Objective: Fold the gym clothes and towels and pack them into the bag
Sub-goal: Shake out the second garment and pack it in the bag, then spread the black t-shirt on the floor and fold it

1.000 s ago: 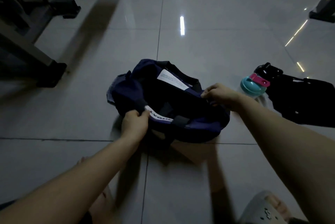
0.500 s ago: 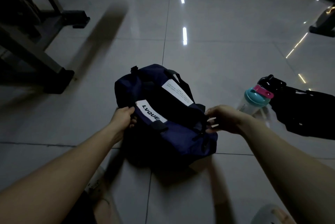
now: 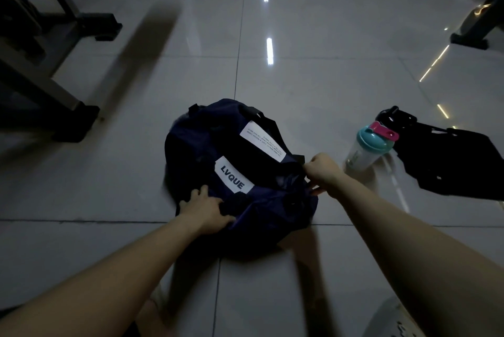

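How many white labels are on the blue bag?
2. The LVQUE label sits on the near side of the bag, just beyond the left hand; the small-print label lies farther back. More may be hidden on sides out of view.
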`<action>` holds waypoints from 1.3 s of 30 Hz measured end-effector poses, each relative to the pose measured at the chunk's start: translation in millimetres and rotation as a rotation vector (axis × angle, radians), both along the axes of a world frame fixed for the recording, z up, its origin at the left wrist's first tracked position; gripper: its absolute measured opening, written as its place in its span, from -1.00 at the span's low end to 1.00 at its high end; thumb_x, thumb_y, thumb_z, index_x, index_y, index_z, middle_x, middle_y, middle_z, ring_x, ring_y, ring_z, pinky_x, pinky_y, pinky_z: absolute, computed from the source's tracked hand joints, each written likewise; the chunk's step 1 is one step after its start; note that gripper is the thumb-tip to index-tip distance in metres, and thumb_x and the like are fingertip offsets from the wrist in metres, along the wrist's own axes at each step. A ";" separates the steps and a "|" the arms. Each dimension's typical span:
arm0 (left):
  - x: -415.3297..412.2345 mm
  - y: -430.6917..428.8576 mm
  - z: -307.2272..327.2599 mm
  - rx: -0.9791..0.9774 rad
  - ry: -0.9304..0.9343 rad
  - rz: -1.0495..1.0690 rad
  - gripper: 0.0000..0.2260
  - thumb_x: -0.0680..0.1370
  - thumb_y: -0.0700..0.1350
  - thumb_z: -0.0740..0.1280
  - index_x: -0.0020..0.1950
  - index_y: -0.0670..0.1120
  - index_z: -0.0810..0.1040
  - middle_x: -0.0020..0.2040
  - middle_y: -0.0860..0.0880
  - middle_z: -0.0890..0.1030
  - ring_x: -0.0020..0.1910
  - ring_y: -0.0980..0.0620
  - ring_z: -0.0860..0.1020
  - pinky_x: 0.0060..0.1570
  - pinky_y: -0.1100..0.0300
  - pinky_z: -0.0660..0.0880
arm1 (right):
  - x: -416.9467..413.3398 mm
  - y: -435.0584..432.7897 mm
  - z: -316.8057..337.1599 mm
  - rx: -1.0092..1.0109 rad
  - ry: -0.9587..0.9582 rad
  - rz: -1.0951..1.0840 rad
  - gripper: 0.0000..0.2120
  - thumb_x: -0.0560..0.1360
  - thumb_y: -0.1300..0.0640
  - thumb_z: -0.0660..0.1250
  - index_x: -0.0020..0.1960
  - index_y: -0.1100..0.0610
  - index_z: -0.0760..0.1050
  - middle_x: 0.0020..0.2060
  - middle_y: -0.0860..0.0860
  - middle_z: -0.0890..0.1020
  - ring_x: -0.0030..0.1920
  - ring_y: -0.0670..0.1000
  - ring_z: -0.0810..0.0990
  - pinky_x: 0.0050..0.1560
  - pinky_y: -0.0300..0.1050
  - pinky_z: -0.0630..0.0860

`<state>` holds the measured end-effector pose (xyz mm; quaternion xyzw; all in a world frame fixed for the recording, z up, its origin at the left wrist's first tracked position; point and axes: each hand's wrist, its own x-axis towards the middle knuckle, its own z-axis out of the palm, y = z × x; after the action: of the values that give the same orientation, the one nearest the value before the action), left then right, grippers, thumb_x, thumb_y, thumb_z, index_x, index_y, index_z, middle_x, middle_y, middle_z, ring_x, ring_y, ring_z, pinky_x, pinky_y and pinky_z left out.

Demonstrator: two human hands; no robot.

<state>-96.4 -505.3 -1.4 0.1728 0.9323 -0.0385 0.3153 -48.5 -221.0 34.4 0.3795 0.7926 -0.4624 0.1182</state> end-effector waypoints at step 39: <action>116.5 444.5 45.0 0.490 -0.012 -0.632 -0.70 0.56 -0.02 0.31 0.27 -0.06 0.52 0.17 -0.08 0.60 0.13 -0.11 0.58 0.11 0.08 0.53 | 248.7 266.7 18.0 0.433 -0.147 -0.168 -0.62 0.55 0.23 0.20 0.34 0.10 0.49 0.28 0.13 0.55 0.23 0.13 0.54 0.22 0.00 0.50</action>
<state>20.1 -60.8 43.5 0.5214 0.8130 0.0909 0.2429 200.2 45.7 52.4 0.4933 0.8282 -0.2608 0.0526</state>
